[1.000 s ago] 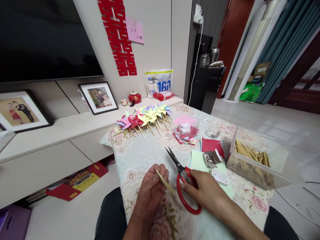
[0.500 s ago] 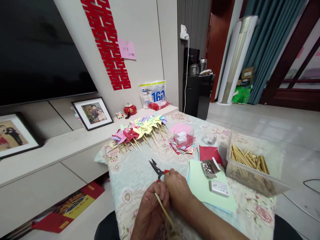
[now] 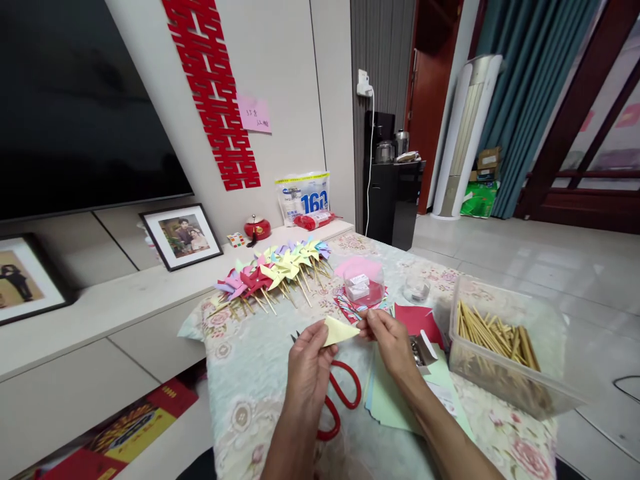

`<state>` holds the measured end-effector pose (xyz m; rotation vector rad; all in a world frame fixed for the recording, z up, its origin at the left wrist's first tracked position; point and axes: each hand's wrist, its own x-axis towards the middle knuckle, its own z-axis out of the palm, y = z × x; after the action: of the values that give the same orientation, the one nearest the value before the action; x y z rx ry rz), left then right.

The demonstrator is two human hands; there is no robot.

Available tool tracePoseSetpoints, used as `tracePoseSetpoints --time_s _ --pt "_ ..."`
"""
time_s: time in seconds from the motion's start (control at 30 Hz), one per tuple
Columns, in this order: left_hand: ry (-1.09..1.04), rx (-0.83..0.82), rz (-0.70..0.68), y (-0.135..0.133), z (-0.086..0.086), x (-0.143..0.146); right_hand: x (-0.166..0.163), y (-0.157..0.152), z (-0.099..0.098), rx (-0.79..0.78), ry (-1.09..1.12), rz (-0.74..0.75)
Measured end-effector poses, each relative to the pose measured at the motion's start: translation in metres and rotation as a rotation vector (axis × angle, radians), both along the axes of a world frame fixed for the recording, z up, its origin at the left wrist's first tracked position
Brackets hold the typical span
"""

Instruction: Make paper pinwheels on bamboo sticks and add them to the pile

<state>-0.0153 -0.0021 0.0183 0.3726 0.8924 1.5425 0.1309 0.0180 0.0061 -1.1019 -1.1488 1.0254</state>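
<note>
A small pale yellow folded paper triangle (image 3: 340,331) is held between my hands over the table. My left hand (image 3: 311,360) pinches its wide left end between thumb and fingers. At its pointed right tip, my right hand (image 3: 387,340) has thumb and fingers pressed together. Under and beside my left hand lie scissors with red handles (image 3: 356,387), partly covered, their dark tips poking out on the left. Finished paper pinwheels (image 3: 280,267) on sticks lie in a pile at the back left. Green paper sheets (image 3: 395,400) rest below my right forearm.
A clear plastic bin (image 3: 510,357) of wooden sticks stands right. An opened small box (image 3: 425,350) of metal pieces sits on the sheets. Behind are a round clear container (image 3: 375,287), a small clear dish (image 3: 417,290) and red paper (image 3: 415,320).
The stick that was in my left hand is out of sight. My right hand has left the scissors, now lying turned on the table. Both hands have risen and hold the folded yellow paper.
</note>
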Motion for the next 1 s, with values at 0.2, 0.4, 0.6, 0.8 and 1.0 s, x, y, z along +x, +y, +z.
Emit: tracePoseSetpoints --time_s 0.2,0.4,0.6,0.8,1.0 --pt "0.173 0.004 0.034 0.008 -0.031 0.005 0.0 0.004 -0.004 -0.106 0.055 0.087" --pt "0.233 0.048 -0.005 0.004 -0.039 0.002 -0.009 0.006 -0.016 -0.188 0.021 0.13" --pt "0.147 0.03 -0.099 0.002 -0.032 0.002 -0.01 0.006 -0.017 -0.275 0.159 0.146" --pt "0.008 -0.001 -0.219 0.0 -0.029 -0.004 -0.01 0.002 -0.006 -0.35 0.28 0.222" --pt "0.004 0.007 -0.309 -0.002 -0.025 -0.005 -0.013 -0.002 -0.002 -0.359 0.333 0.279"
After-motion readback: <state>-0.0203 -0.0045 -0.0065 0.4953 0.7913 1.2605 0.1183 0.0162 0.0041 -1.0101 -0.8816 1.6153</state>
